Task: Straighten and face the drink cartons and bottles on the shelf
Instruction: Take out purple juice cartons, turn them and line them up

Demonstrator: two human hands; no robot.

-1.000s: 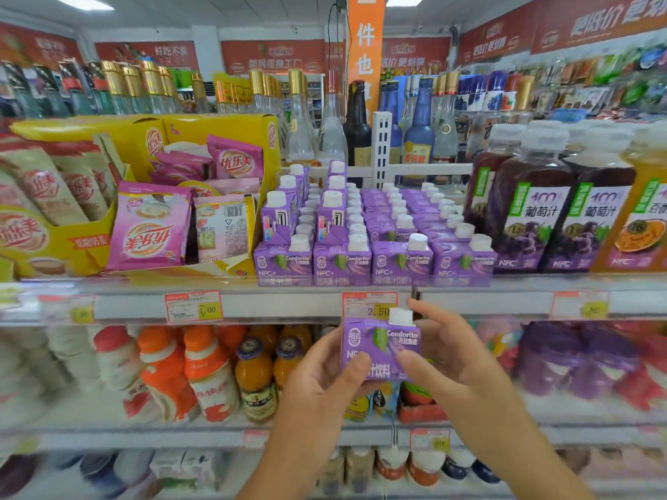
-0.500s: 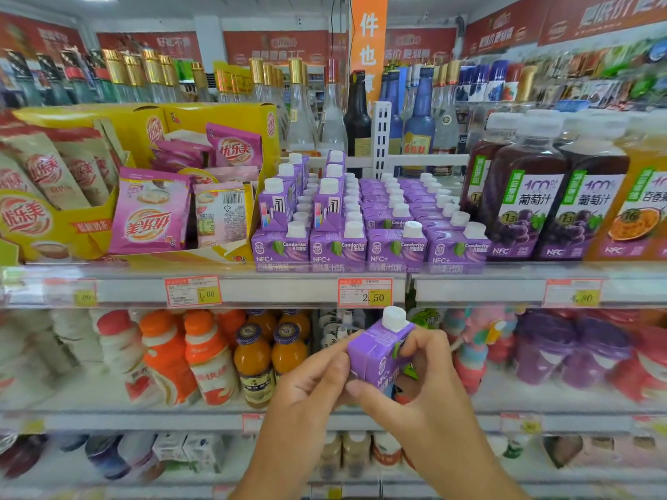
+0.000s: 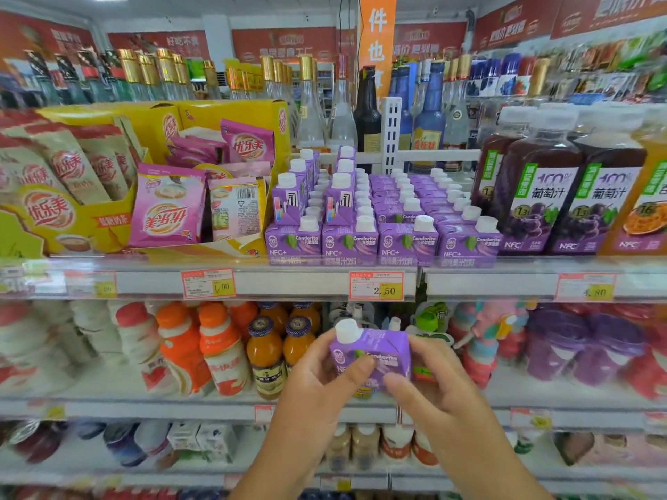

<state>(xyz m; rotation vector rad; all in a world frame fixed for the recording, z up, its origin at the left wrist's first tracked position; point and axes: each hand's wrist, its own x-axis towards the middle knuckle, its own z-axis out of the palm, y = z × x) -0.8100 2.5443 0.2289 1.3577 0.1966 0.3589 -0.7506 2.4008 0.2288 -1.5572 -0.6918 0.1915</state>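
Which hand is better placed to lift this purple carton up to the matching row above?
Likely the right hand: it grips the purple carton by its right side and lower edge, under the carton row, while the left hand has its thumb across the label.

Both raised: left hand [image 3: 323, 380] grips purple carton [image 3: 382, 347] from its left, thumb across front; right hand [image 3: 438, 391] pinches its right side.

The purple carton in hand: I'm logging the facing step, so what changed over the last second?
The purple carton was turned between the left hand and right hand; its white cap went from upper right to upper left. Both hands kept hold. The shelved cartons stayed put.
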